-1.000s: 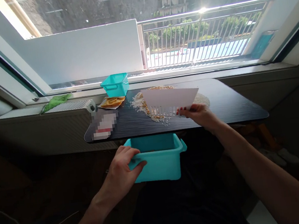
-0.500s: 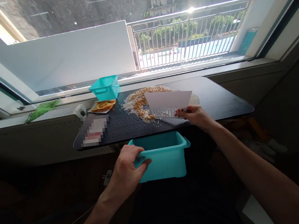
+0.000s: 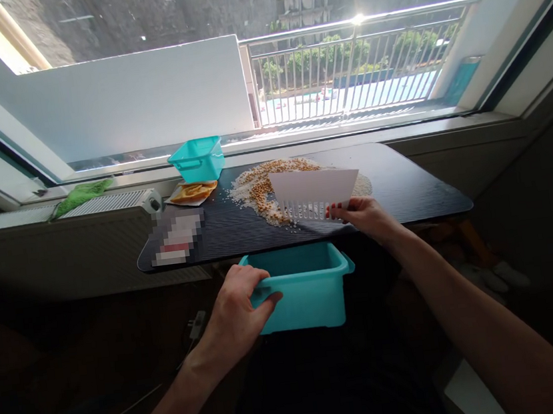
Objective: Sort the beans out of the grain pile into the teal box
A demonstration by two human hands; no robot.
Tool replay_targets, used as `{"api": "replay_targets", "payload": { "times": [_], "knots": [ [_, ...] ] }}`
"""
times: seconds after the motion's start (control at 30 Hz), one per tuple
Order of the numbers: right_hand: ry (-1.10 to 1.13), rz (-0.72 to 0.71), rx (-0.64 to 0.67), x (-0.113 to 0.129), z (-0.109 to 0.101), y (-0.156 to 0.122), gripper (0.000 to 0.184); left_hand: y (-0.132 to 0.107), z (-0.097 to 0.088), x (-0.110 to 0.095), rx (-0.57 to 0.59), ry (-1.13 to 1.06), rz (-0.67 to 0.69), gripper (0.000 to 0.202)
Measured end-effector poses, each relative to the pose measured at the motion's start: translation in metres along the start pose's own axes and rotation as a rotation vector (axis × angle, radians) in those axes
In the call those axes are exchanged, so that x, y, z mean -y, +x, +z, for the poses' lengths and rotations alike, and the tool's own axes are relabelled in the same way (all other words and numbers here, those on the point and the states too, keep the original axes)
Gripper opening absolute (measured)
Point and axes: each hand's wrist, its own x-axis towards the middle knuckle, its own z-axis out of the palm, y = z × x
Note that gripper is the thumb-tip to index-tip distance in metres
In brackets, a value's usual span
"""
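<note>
My left hand (image 3: pixel 241 305) is closed on the left rim of a turquoise plastic bin (image 3: pixel 304 291), which sits just below the front edge of a dark table (image 3: pixel 405 184). My right hand (image 3: pixel 365 213) is closed on the lower edge of a white slotted scraper (image 3: pixel 313 196) standing on the tabletop. Behind the scraper lies a spread pile of white rice mixed with yellow grains (image 3: pixel 264 185).
A smaller turquoise bin (image 3: pixel 197 159) stands at the table's back left, with an orange packet (image 3: pixel 191 192) beside it and a blurred card (image 3: pixel 174 236) nearer. A green cloth (image 3: pixel 81 194) lies on the radiator. A window and balcony railing are behind.
The view has shifted slightly. The scraper in my right hand has moved a little toward the table's front edge. My left hand keeps its hold on the bin.
</note>
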Motion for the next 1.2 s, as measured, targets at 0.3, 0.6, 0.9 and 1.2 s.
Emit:
{"api": "replay_targets", "payload": {
  "times": [0.3, 0.6, 0.9, 1.2],
  "knots": [
    [0.007, -0.015, -0.012, 0.005, -0.011, -0.013, 0.034, -0.001, 0.000, 0.000, 0.001, 0.006, 0.007, 0.010],
    [-0.028, 0.017, 0.009, 0.003, -0.013, -0.020, 0.032, 0.000, 0.000, 0.001, 0.007, -0.006, 0.003, 0.010],
    [-0.025, -0.022, 0.017, 0.000, -0.005, -0.007, 0.036, 0.000, -0.001, 0.001, 0.010, 0.001, -0.005, 0.010],
    [-0.017, -0.009, 0.080, -0.001, -0.006, -0.009, 0.030, -0.001, -0.001, 0.001, 0.016, -0.002, -0.005, 0.010]
  ]
}}
